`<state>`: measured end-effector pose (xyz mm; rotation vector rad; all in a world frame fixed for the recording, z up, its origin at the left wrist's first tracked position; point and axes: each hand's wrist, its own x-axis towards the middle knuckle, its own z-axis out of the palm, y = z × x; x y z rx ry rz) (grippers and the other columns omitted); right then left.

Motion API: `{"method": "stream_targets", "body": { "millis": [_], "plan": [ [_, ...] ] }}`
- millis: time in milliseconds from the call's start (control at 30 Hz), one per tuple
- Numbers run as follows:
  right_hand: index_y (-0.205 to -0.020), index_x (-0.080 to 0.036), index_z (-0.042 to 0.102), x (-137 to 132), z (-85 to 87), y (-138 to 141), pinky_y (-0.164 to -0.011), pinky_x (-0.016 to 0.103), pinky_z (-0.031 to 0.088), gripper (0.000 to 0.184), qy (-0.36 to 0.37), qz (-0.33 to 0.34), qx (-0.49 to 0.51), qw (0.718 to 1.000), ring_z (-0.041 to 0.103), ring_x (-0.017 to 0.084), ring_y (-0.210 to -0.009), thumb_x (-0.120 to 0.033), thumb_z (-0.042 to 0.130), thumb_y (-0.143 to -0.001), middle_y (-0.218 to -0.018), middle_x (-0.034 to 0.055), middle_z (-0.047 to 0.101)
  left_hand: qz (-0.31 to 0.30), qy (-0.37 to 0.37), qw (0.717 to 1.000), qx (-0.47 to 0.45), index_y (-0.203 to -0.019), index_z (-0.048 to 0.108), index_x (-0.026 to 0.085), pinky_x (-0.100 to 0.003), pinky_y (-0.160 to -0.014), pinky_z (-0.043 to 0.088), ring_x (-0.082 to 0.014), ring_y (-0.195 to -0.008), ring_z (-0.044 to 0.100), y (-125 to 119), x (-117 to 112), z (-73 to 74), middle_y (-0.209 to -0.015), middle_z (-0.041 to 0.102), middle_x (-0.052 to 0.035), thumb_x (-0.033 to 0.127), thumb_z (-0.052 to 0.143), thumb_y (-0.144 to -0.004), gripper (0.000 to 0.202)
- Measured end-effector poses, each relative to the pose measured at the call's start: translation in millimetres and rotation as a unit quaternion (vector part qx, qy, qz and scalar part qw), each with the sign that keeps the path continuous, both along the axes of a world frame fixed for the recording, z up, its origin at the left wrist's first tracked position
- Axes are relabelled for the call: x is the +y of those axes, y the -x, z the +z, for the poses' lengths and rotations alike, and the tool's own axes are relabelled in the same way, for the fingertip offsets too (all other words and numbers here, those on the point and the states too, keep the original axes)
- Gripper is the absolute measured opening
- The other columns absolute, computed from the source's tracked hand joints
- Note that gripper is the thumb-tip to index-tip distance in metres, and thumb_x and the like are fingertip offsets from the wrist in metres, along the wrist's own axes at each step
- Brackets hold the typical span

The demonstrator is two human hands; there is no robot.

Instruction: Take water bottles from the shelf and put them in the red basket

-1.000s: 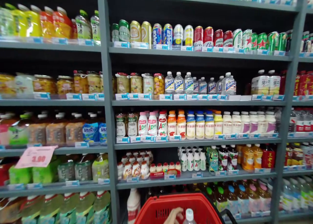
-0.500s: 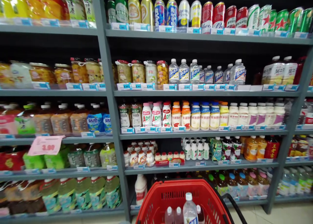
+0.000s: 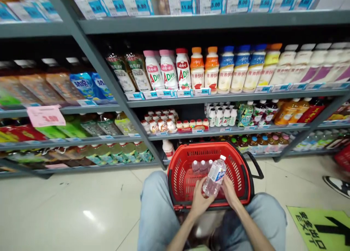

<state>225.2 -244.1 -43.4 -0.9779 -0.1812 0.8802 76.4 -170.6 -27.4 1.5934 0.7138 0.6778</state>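
- One clear bottle (image 3: 215,176) tilts over the red basket (image 3: 205,146), cap uppermost.
- Left hand (image 3: 200,199) holds its lower end, fingers curled.
- Right hand (image 3: 229,189) at its side, fingers partly hidden; how far closed, cannot tell.
- Three more bottles (image 3: 202,168) show inside the basket.

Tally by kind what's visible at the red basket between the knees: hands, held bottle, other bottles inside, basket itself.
Hands: 2 (left hand, right hand)
Held bottle: 1
Other bottles in the basket: 3 visible; more could be hidden behind the hands
Red basket: 1
Total: 7 visible
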Motion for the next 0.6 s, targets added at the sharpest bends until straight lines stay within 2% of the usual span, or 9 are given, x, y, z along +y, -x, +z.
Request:
{"method": "stream_targets", "body": {
  "millis": [133,233,333,400,467,600],
  "plan": [
    [-0.123,-0.026,0.073,-0.7,5.5,-1.9,-0.111,0.048,0.049,0.070,-0.033,-0.012,0.090,0.995,0.067,0.031,-0.124,-0.078,0.073,-0.077,-0.121,0.0088,0.077,0.032,-0.189,0.980,0.044,-0.134,0.062,0.022,-0.046,-0.103,0.056,-0.0273,-0.115,0.063,4.1,-12.1,-12.2,-0.121,0.056,-0.0096,0.008,0.069,-0.065,0.070],
    [-0.118,-0.025,0.075,-3.4,12.5,-3.8,-0.109,0.049,0.051,0.067,-0.030,-0.036,0.133,0.990,0.071,0.031,-0.117,-0.080,0.067,-0.081,-0.115,0.0072,0.079,0.046,-0.327,0.943,0.028,-0.128,0.063,0.023,-0.044,-0.094,0.060,-0.0273,-0.110,0.062,7.8,-18.4,-26.8,-0.119,0.056,-0.0090,0.001,0.064,-0.064,0.068],
    [-0.115,-0.023,0.075,-4.5,17.7,-5.0,-0.105,0.051,0.053,0.068,-0.027,-0.042,0.156,0.986,0.072,0.032,-0.113,-0.080,0.066,-0.080,-0.114,0.0088,0.079,0.039,-0.432,0.901,0.010,-0.127,0.063,0.024,-0.044,-0.088,0.061,-0.0287,-0.109,0.060,10.3,-20.4,-34.1,-0.116,0.058,-0.0098,0.001,0.065,-0.070,0.061],
    [-0.112,-0.022,0.076,-3.8,19.1,-5.3,-0.104,0.050,0.054,0.066,-0.019,-0.047,0.155,0.987,0.073,0.032,-0.112,-0.079,0.068,-0.079,-0.112,0.0091,0.080,0.035,-0.464,0.885,0.002,-0.126,0.064,0.025,-0.044,-0.089,0.061,-0.0285,-0.109,0.059,11.6,-20.3,-35.2,-0.113,0.058,-0.0099,0.000,0.064,-0.074,0.057],
    [-0.110,-0.020,0.076,-2.8,19.5,-5.5,-0.104,0.049,0.054,0.064,-0.010,-0.054,0.151,0.987,0.073,0.031,-0.111,-0.076,0.069,-0.080,-0.111,0.0089,0.080,0.032,-0.473,0.881,0.002,-0.126,0.065,0.025,-0.044,-0.090,0.060,-0.0277,-0.108,0.059,12.2,-19.9,-35.3,-0.112,0.059,-0.0096,-0.001,0.064,-0.075,0.057],
    [-0.108,-0.021,0.076,-1.3,19.8,-7.3,-0.106,0.046,0.053,0.057,-0.016,-0.071,0.152,0.986,0.073,0.029,-0.109,-0.071,0.071,-0.081,-0.108,0.0066,0.080,0.026,-0.432,0.902,-0.001,-0.126,0.067,0.027,-0.044,-0.092,0.059,-0.0266,-0.107,0.059,11.1,-19.3,-33.6,-0.114,0.058,-0.0090,0.001,0.065,-0.073,0.059]
  ]
}}
